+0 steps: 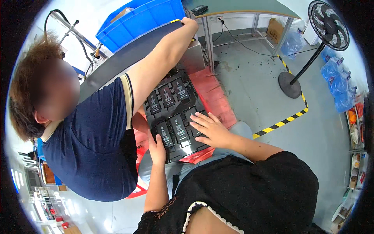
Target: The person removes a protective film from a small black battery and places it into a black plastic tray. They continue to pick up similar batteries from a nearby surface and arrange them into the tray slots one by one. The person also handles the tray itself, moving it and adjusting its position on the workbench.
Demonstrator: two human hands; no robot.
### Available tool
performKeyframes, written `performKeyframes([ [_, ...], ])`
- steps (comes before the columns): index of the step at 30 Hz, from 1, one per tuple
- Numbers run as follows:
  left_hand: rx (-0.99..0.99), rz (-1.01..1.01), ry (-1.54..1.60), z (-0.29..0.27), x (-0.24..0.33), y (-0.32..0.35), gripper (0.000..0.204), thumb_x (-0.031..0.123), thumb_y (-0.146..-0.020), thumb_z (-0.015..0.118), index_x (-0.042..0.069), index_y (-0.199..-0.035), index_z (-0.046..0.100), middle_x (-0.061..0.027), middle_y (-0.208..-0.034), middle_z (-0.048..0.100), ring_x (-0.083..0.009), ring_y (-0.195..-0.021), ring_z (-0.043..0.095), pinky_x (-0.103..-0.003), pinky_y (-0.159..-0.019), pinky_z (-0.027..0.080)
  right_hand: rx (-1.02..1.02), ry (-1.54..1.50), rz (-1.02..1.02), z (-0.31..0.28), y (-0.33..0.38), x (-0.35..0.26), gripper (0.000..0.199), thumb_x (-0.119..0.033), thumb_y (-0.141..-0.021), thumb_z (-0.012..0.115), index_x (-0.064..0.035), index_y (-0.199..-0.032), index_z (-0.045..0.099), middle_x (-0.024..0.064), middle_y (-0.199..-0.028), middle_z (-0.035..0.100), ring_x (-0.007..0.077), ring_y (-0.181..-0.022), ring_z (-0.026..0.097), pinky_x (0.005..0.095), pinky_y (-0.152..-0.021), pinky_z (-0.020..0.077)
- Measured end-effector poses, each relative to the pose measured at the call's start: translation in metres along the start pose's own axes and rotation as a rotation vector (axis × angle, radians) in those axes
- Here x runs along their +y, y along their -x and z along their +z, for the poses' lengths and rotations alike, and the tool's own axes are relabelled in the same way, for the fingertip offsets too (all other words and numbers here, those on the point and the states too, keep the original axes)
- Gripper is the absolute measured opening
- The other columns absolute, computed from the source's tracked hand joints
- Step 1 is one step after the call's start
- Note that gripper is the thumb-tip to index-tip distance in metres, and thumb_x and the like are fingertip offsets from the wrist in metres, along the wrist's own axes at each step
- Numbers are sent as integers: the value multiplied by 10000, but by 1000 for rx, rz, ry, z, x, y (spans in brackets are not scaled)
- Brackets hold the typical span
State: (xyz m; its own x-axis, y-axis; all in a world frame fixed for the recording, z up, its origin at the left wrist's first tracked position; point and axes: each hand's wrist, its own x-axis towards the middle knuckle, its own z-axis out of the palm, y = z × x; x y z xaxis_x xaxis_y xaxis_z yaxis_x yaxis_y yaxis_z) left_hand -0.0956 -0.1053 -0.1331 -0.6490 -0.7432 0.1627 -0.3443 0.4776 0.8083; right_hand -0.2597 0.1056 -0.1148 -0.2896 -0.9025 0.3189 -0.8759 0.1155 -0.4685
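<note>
one black tray point(176, 152) of moulded pockets is seen resting on the wearer's lap, over red sheeting point(216, 97). six dark flat battery packs point(179, 128) are counted in it: three in the far row, three in the near row; further pockets nearer the rim cannot be told as filled or not.

left hand point(157, 150): laid at the tray's near left edge, fingers curled onto the rim; whether the rim is actually clamped cannot be told.
right hand point(209, 128): held open, fingers spread flat, resting on the tray's right side, touching the right-hand pack of the near row.

one co-worker in a dark blue shirt point(91, 148) is seen at the left, leaning across, one arm point(163, 50) stretched over the tray's far end to the edge of a grey conveyor belt point(117, 62); that hand's state cannot be told.

one blue plastic crate point(144, 19) is set beyond the belt. one green-topped table point(249, 7) on metal legs stands at the top, one small dark device on it. one black pedestal fan point(328, 25) stands on the grey floor point(311, 128) at the right, near blue plastic bags point(337, 84).

edges and room: the tray's left side is hemmed by the co-worker's body, its far end by the belt housing. yellow-black tape point(284, 121) marks a corner on the floor to the right, and open floor lies beyond it.
</note>
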Motion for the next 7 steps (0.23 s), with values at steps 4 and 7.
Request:
performKeyframes([
  [4,-27,-16,5,0,-3,-1,463,196,-961,439,-7,-1370,364,-240,-1325,468,-344,-1225,458,-365,-1037,325,3,-3,11,5,-2,6,550,-327,-865,591,-51,-1323,465,93,-1459,357,261,-1376,278,537,-1061,257],
  [7,-6,-26,13,2,-14,-3,491,204,-963,444,17,-1405,336,-208,-1361,453,-349,-1245,441,-357,-1051,311,-14,23,33,7,-6,5,554,-343,-874,584,-55,-1330,462,92,-1459,360,266,-1369,291,509,-1067,254],
])
